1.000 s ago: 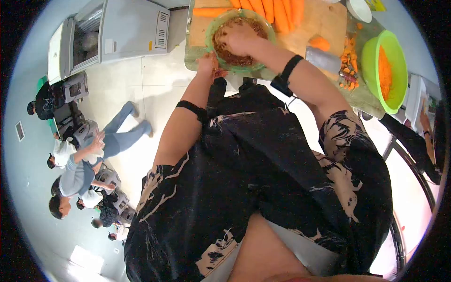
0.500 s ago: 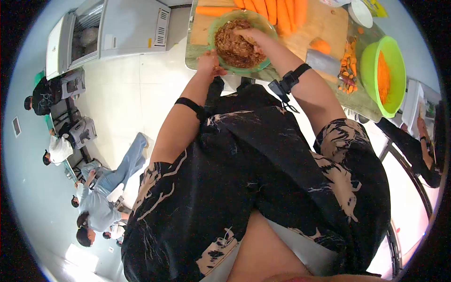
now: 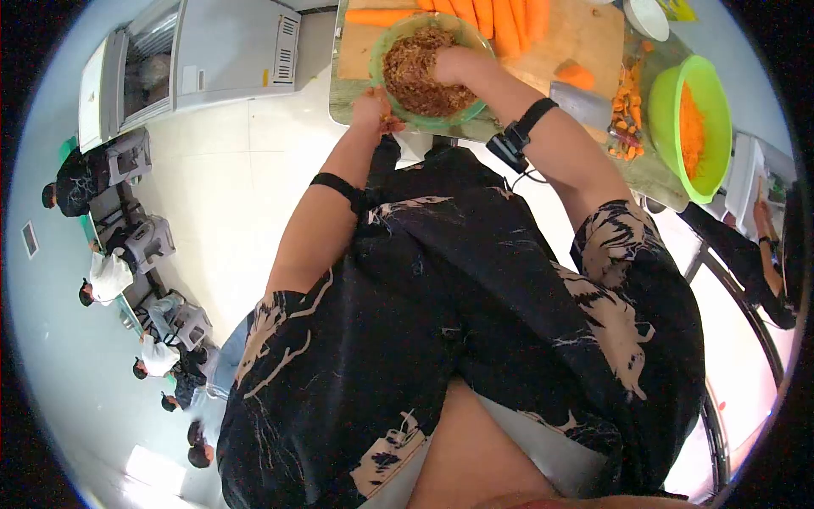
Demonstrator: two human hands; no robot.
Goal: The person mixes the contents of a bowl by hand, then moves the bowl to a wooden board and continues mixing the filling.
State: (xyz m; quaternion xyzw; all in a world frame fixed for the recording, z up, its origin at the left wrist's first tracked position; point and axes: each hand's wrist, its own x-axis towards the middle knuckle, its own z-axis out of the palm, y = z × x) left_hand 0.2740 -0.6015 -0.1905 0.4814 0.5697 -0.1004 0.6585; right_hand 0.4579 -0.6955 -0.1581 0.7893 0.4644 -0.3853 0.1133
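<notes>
A green translucent bowl (image 3: 471,112) at the top middle holds a brown minced mixture (image 3: 417,76). My left hand (image 3: 373,110) is closed on the bowl's lower left rim, with bits of the mixture on its fingers. My right hand (image 3: 454,66) is pushed into the right side of the mixture, and its fingers are buried out of sight. Behind and to the right of the bowl lie several peeled carrots (image 3: 506,25) on a wooden cutting board (image 3: 585,42).
A cleaver (image 3: 581,106), a carrot piece (image 3: 577,75) and carrot scraps (image 3: 627,106) lie right of the bowl. Further right stands a green basin (image 3: 716,127) of shredded carrot. A white bowl (image 3: 647,19) is behind. Other people are at the far left and right.
My right hand has sunk deeper into the mixture, hiding its fingers. The view has shifted slightly. At the left, a person in light blue has moved down and is mostly hidden.
</notes>
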